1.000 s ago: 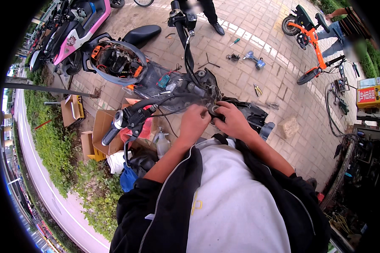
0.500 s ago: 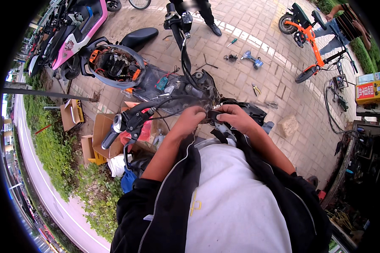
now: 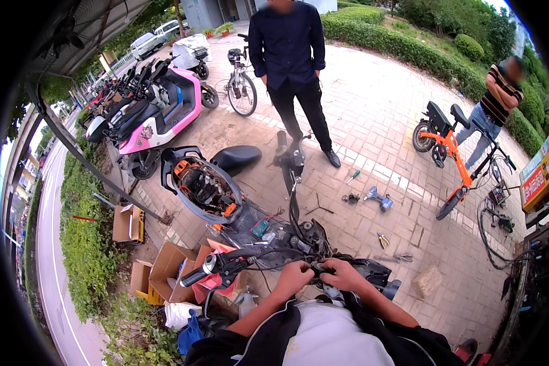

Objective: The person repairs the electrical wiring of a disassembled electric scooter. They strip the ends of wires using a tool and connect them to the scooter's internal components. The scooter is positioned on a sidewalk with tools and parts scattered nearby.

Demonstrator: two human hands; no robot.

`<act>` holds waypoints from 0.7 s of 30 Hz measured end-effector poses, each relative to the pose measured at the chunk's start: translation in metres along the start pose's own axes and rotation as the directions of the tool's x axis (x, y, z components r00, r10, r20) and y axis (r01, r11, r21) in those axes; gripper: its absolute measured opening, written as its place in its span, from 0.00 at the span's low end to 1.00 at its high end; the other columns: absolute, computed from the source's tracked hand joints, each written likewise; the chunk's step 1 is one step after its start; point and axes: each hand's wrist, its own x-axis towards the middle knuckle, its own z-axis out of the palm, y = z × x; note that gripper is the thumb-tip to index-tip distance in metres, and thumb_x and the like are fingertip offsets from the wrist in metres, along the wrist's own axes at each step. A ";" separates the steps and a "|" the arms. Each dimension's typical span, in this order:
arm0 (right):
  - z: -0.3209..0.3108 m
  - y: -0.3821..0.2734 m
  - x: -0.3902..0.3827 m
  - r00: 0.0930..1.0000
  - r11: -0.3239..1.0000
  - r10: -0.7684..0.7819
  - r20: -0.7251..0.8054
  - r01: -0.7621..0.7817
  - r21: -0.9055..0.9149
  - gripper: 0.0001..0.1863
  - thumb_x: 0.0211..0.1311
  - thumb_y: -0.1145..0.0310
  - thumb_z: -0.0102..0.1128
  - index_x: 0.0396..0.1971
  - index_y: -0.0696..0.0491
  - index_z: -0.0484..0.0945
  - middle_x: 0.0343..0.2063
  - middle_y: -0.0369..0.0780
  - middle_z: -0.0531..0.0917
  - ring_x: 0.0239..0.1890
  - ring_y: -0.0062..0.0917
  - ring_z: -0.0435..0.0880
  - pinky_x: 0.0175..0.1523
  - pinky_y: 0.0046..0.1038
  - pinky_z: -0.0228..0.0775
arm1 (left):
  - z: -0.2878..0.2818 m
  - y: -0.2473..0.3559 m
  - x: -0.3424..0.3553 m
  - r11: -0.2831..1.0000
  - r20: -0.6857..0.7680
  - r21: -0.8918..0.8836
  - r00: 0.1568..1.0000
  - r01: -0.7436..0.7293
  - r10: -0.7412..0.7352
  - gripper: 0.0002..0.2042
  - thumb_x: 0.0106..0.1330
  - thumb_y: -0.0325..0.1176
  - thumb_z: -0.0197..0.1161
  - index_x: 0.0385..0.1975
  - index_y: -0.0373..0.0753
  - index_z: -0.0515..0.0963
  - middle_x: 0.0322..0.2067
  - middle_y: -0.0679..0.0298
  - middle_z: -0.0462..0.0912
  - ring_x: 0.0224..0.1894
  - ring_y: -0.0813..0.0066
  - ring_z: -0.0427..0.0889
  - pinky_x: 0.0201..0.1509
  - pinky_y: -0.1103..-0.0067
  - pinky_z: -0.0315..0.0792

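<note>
Pink and white panels mark a parked scooter (image 3: 165,119) at upper left, and an orange bike (image 3: 450,149) stands to your right. Ahead of you are a person in dark clothes (image 3: 288,55) and, farther right, a person in a striped shirt (image 3: 499,97). On the paving beyond your hands lie a green screwdriver (image 3: 353,176), a blue power tool (image 3: 379,200), a three-armed wrench (image 3: 321,205) and yellow-handled pliers (image 3: 382,239); a rough block (image 3: 427,282) sits nearer you. Cardboard boxes (image 3: 171,268) crowd your left side, with the handlebar (image 3: 243,256) of the stripped scooter (image 3: 235,221) standing between them and its deck.

That stripped scooter is directly before you. Its long axis slants from the open rear bay at upper left to the front end at your hands, tail pointing away from you (a black saddle (image 3: 236,160) lies beside it).

Your left hand (image 3: 293,277) and right hand (image 3: 344,274) nearly meet there, fingers curled inward at the dark front parts; whether either pinches something, you cannot tell from here.

At far right, a yellow cabinet (image 3: 543,172) carries pale characters on a red panel.
</note>
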 end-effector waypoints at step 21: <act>0.007 0.036 0.005 0.939 0.817 0.333 0.083 -0.332 0.471 0.19 0.59 0.64 0.57 0.45 0.61 0.76 0.30 0.37 0.80 0.30 0.20 0.77 0.37 0.22 0.71 | 0.012 -0.056 -0.014 0.603 0.083 -0.752 0.946 0.267 -0.314 0.16 0.60 0.25 0.59 0.48 0.31 0.71 0.33 0.63 0.78 0.28 0.74 0.79 0.34 0.81 0.76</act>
